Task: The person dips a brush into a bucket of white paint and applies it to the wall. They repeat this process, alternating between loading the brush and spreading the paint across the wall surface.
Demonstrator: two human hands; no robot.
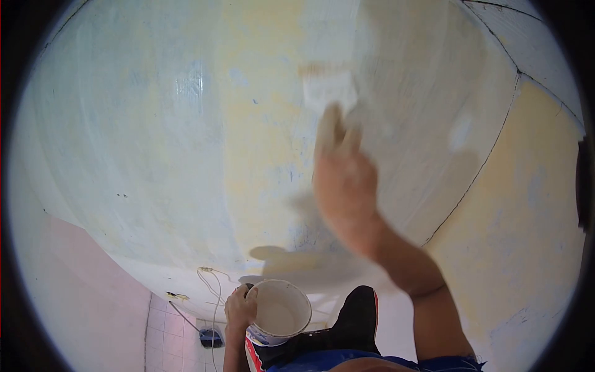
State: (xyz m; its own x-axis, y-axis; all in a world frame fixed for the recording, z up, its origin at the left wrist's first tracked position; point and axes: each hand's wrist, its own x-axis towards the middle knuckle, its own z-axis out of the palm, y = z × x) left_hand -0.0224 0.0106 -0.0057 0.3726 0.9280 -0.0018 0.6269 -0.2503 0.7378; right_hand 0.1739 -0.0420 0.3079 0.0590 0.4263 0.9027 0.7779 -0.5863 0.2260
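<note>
Brush up at the wall in the right hand, bucket low in the left

Nearest the body, the left hand (240, 308) grips the rim of a white bucket (304, 315), thumb over the edge. The bucket's mouth faces up toward the camera; inside is a pale, off-white substance, its depth hard to judge. Dark trousers (353, 322) with red edging lie just beside it.

Farther out, the right hand (347, 177) is closed around a wide, pale brush (330, 92). The brush lies straight beyond the fingers, its long axis roughly in line with the hand, with the brownish bristle edge farthest from the grip. Motion blurs it, so bristle contact with the wall (155, 130) cannot be confirmed. The bucket sits well apart from the brush, lower and to the left.

Beyond the bucket, a thin cable (218, 291) hangs by the patchy yellow-and-white wall, and a dark blue object (211, 338) rests on the tiled floor (173, 327).
</note>
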